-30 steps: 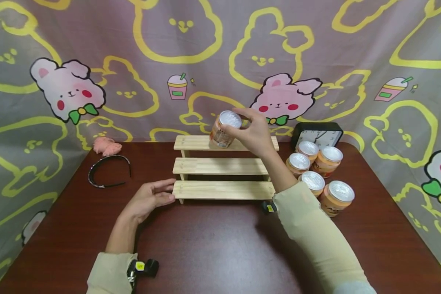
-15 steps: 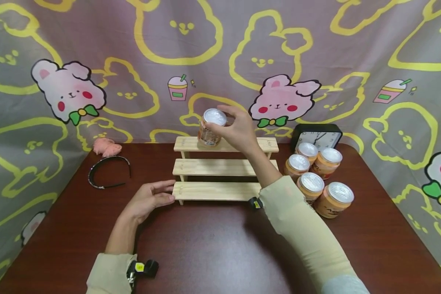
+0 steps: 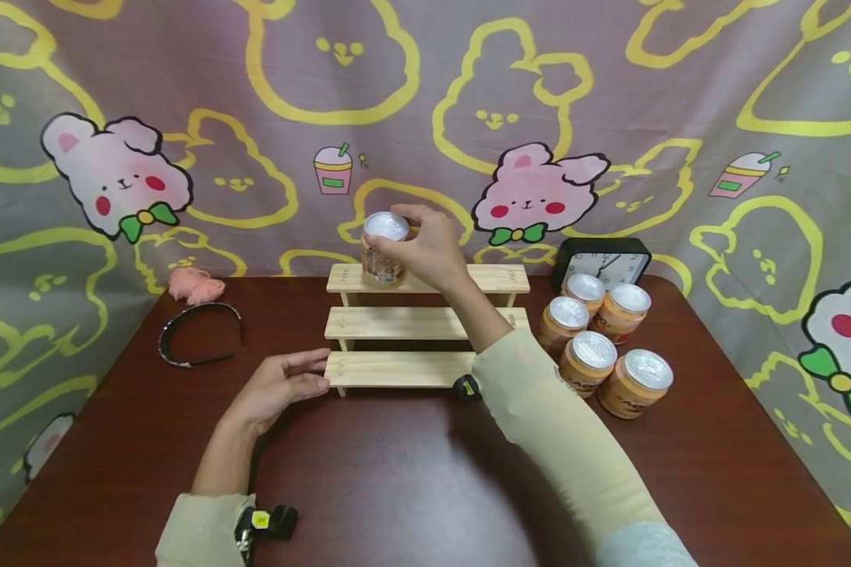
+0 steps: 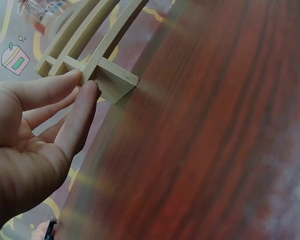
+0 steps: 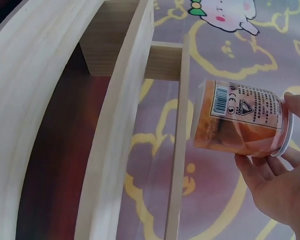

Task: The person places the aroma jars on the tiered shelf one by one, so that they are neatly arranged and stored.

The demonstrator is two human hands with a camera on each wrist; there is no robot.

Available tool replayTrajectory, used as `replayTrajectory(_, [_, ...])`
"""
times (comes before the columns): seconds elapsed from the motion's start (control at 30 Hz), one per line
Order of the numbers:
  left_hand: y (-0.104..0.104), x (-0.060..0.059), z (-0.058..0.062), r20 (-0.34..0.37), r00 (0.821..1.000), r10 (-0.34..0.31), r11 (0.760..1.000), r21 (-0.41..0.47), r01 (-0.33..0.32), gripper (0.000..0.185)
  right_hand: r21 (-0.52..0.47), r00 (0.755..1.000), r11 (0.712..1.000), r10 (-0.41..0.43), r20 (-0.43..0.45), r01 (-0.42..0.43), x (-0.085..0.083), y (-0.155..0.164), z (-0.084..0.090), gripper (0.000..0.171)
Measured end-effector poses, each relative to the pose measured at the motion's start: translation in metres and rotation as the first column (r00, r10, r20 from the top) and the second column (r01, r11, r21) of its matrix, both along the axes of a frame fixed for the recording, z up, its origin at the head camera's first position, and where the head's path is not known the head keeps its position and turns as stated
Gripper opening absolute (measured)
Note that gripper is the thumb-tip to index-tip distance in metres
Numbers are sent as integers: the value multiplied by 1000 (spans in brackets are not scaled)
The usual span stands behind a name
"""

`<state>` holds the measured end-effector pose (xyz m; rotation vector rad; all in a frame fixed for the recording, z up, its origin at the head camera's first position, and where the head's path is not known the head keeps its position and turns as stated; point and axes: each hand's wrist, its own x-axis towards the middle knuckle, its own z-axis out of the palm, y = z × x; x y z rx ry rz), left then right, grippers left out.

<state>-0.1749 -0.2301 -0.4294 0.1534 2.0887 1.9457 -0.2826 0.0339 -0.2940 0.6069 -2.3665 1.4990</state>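
From the head view, a wooden rack [image 3: 425,323] with three steps stands at the middle of a dark table [image 3: 397,480]. The right hand [image 3: 425,248] grips an orange can [image 3: 383,250] by its upper part, fingers curled round the silver lid, at the left end of the far, top step; whether its base touches the wood cannot be told here. The left hand [image 3: 280,386] lies on the table left of the rack, fingers straight and close together, their tips touching the left end of the near, bottom step. Four more cans [image 3: 599,346] stand clustered on the table just right of the rack, with a black clock [image 3: 603,260] behind them against the printed cloth [image 3: 425,118]. A black headband [image 3: 195,335] and a pink ball of wool [image 3: 193,285] lie at the far left.

From the left wrist view, the left hand [image 4: 40,130] shows its palm, fingers straight and side by side, two fingertips [image 4: 87,92] pressed on the end block of the rack [image 4: 110,80]. The table [image 4: 215,140] fills the right side.

From the right wrist view, the right hand [image 5: 277,185] holds the can [image 5: 240,120] at its lid end, fingers curled round the rim; the can's base sits just at the edge of the top step of the rack [image 5: 120,120], and contact is unclear.
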Motion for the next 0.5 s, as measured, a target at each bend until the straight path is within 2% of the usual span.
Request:
replayTrajectory(0.2, [0, 0, -1, 3, 1000, -2, 1000, 11, 2, 63, 86, 999, 996, -38, 2, 37, -3, -6, -1, 61])
replayTrajectory(0.5, [-1, 0, 1, 9, 1000, 3, 1000, 4, -3, 63, 87, 1000, 996, -25, 8, 24, -8, -12, -2, 60])
